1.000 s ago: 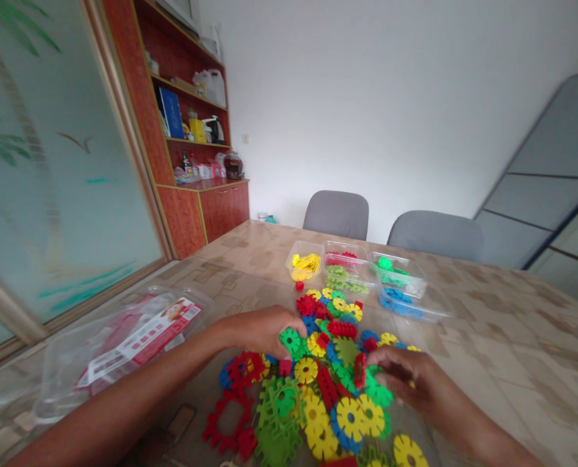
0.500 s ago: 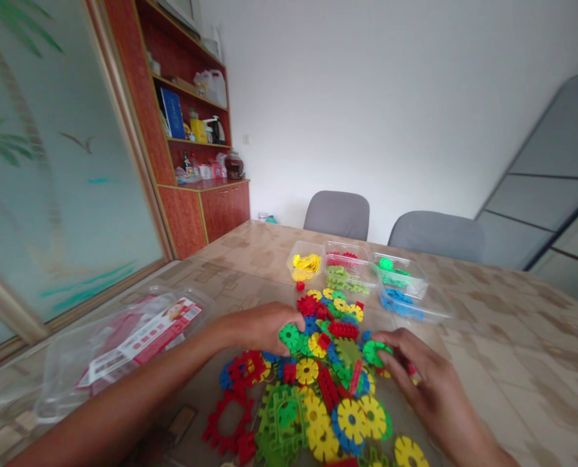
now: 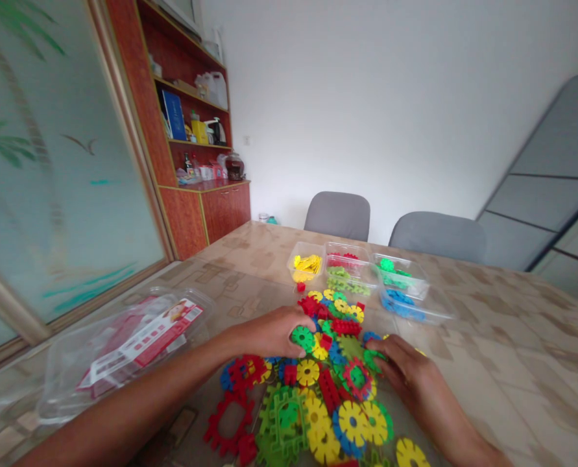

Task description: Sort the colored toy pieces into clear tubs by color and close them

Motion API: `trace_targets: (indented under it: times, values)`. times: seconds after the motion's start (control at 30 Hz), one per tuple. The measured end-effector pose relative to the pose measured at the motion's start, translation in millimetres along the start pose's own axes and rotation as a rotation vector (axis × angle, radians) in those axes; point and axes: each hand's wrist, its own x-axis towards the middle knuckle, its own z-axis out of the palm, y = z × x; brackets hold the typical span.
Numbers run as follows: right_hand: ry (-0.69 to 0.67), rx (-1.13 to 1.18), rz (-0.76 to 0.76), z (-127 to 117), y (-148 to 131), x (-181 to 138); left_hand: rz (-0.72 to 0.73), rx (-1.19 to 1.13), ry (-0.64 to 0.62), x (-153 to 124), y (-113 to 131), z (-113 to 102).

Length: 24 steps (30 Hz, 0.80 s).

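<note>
My left hand [image 3: 281, 329] is closed around a green notched disc [image 3: 303, 338], held between thumb and fingers at the left side of a pile of plastic building pieces. On the pile's right side my right hand [image 3: 408, 366] pinches another green disc [image 3: 373, 360], partly hidden by its fingers. Between the hands lie a yellow disc [image 3: 320, 348], an olive-green gear piece [image 3: 350, 347] and a red toothed ring [image 3: 357, 378] with green inside it. Nearer me are yellow discs [image 3: 353, 421], a green square frame [image 3: 289, 418] and a red gear ring [image 3: 230, 425].
Behind the pile stand clear boxes holding yellow pieces [image 3: 307, 266], light green pieces [image 3: 347, 281], green pieces [image 3: 390, 271] and blue pieces [image 3: 403, 305]. A clear package with a printed label [image 3: 145, 340] lies at the left. Two grey chairs [image 3: 338, 215] stand beyond the table [image 3: 503, 337].
My left hand has shifted right over the pile with its green disc. My right hand has moved slightly down with its disc. The red piece between them, formerly edge-on, now shows its toothed face.
</note>
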Motion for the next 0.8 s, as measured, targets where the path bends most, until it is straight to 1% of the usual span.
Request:
trace_targets:
  times: [0.1,0.17,0.23,0.33,0.4,0.47,0.57,0.67,0.8]
  values:
    - [0.03,0.056,-0.034,-1.2,-6.4,0.2,0.003,0.008,-0.023,-0.1,-3.7,2.2]
    - [0.014,0.09,-0.035,-1.1,-12.9,0.1,0.007,0.017,-0.032,-1.3,-6.4,1.2]
    - [-0.037,0.122,-0.028,0.1,-19.3,-0.2,-0.011,0.035,-0.045,-2.4,-8.7,1.0]
    - [-0.133,0.162,-0.081,3.7,-26.6,-0.7,-0.06,0.053,-0.046,-1.8,-11.1,5.7]
    - [-0.17,0.159,-0.107,6.1,-27.5,-0.7,-0.082,0.063,-0.031,-0.1,-11.9,10.5]
    - [-0.184,0.135,-0.095,7.3,-23.4,-0.2,-0.088,0.078,-0.021,1.5,-12.3,14.1]
    - [-0.191,0.103,-0.058,4.8,-9.7,1.3,-0.075,0.101,-0.02,1.6,-11.8,15.0]
    - [-0.142,0.036,0.002,-3.3,3.0,3.0,-0.077,0.131,-0.032,-0.2,-10.6,12.9]
    - [-0.109,-0.031,0.044,-12.6,6.0,4.2,-0.083,0.135,-0.047,-1.3,-10.6,12.3]
